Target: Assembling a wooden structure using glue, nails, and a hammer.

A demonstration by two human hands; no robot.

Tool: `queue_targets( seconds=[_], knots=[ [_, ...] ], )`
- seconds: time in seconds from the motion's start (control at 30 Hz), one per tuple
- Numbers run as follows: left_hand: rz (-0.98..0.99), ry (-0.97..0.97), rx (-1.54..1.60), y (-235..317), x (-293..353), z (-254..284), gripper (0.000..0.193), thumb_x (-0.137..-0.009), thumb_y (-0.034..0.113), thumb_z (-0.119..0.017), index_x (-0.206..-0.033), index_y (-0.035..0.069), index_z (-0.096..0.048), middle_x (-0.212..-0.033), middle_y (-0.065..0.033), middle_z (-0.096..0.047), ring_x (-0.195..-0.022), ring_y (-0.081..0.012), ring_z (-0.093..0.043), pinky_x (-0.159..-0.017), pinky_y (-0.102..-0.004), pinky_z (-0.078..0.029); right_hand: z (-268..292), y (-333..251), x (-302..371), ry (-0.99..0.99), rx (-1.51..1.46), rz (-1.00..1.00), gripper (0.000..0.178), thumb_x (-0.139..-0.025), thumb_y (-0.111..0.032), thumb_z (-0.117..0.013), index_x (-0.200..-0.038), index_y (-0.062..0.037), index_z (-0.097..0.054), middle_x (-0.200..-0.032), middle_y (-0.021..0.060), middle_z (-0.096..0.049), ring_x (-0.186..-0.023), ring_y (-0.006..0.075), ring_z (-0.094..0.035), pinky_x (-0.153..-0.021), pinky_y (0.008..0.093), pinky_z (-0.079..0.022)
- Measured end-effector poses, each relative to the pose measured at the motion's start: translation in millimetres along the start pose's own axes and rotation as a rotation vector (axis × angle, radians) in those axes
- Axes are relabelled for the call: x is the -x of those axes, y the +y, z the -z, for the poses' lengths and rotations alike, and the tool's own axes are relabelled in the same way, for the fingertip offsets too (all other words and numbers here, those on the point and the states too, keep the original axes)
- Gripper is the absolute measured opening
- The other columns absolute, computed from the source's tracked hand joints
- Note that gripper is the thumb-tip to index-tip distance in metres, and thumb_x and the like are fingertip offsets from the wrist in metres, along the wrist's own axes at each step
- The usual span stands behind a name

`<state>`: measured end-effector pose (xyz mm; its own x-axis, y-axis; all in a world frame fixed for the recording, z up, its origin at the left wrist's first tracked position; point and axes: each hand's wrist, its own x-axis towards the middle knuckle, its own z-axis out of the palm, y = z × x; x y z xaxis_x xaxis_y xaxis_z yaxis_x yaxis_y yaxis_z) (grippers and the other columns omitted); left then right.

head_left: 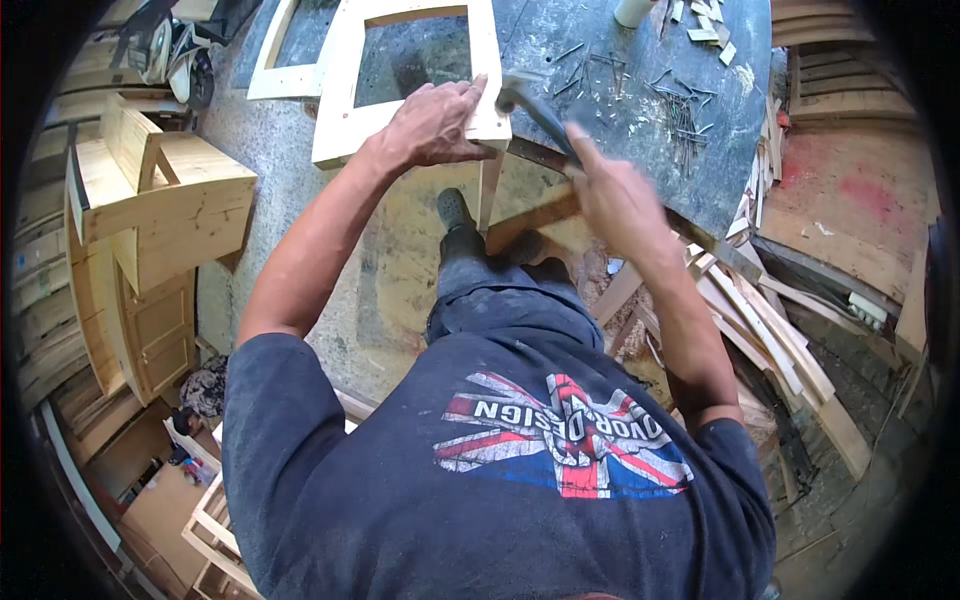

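Right grip [615,195] wrapped around a dark-handled hammer [545,121], left grip [435,122] half-curled on a pale rectangular wooden frame [484,35], any pinch unclear, frame at the blue-grey counter's [720,175] near edge, thin dark nails [685,125] scattered rightward.

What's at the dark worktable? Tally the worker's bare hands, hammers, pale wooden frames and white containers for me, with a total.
Bare hands: 2 (left hand, right hand)
Hammer: 1
Pale wooden frames: 2
White container: 1
Total: 6
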<state>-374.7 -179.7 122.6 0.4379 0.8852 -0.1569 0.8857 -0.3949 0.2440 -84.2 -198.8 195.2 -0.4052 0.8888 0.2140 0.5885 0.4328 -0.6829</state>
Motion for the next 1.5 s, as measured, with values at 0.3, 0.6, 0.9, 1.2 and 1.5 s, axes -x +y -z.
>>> queue_targets(
  seconds=[0.3,0.6,0.9,1.2,1.5],
  knots=[
    [-0.006,0.047,-0.029,-4.8,12.8,5.2,0.111,-0.077,0.051,-0.087,-0.158,-0.005,-0.035,-0.138,-0.0275,-0.059,-0.122,-0.0435,-0.062,-0.106,-0.0481,-0.05,23.0,48.2,56.1,0.242,-0.221,-0.269,0.044,-0.103,-0.02,-0.066,-0.144,-0.0052,-0.058,-0.07,0.012,-0.056,-0.062,0.0189,-0.055,-0.063,0.0372,-0.048],
    [0.033,-0.032,-0.007,-25.5,37.2,19.6,0.107,-0.077,0.042,-0.089,-0.16,0.0,-0.038,-0.128,-0.0189,-0.062,-0.118,-0.0363,-0.06,-0.104,-0.0469,-0.049,-34.0,76.4,166.3,0.176,-0.319,-0.653,0.046,-0.101,-0.022,-0.066,-0.143,-0.004,-0.059,-0.078,0.0091,-0.057,-0.071,0.0216,-0.054,-0.068,0.0364,-0.047],
    [-0.032,-0.004,-0.002,-38.3,37.4,14.8,0.107,-0.077,0.037,-0.091,-0.162,0.003,-0.036,-0.129,-0.0199,-0.062,-0.11,-0.0373,-0.065,-0.096,-0.045,-0.055,-38.6,69.2,198.2,0.046,-0.31,-0.661,0.046,-0.099,-0.018,-0.066,-0.142,-0.0049,-0.057,-0.085,0.0243,-0.067,-0.081,0.044,-0.069,-0.074,0.0485,-0.052],
    [-0.097,0.12,-0.066,-41.0,41.1,7.6,0.097,-0.072,0.039,-0.091,-0.153,0.003,-0.051,-0.127,-0.0178,-0.065,-0.116,-0.0382,-0.064,-0.101,-0.0472,-0.052,14.6,161.0,191.3,0.446,0.261,-0.617,0.051,-0.094,-0.01,-0.07,-0.143,-0.0061,-0.059,-0.109,0.0266,-0.07,-0.098,0.0438,-0.069,-0.088,0.0495,-0.053],
    [-0.359,0.152,-0.029,-46.8,38.8,12.2,0.097,-0.074,0.051,-0.09,-0.151,0.005,-0.053,-0.134,-0.0178,-0.064,-0.123,-0.0372,-0.062,-0.106,-0.0467,-0.049,14.4,297.9,154.6,0.421,0.39,-0.606,0.051,-0.09,-0.011,-0.059,-0.14,-0.0039,-0.062,-0.114,0.0241,-0.071,-0.103,0.0457,-0.067,-0.093,0.0529,-0.054]
  ],
)
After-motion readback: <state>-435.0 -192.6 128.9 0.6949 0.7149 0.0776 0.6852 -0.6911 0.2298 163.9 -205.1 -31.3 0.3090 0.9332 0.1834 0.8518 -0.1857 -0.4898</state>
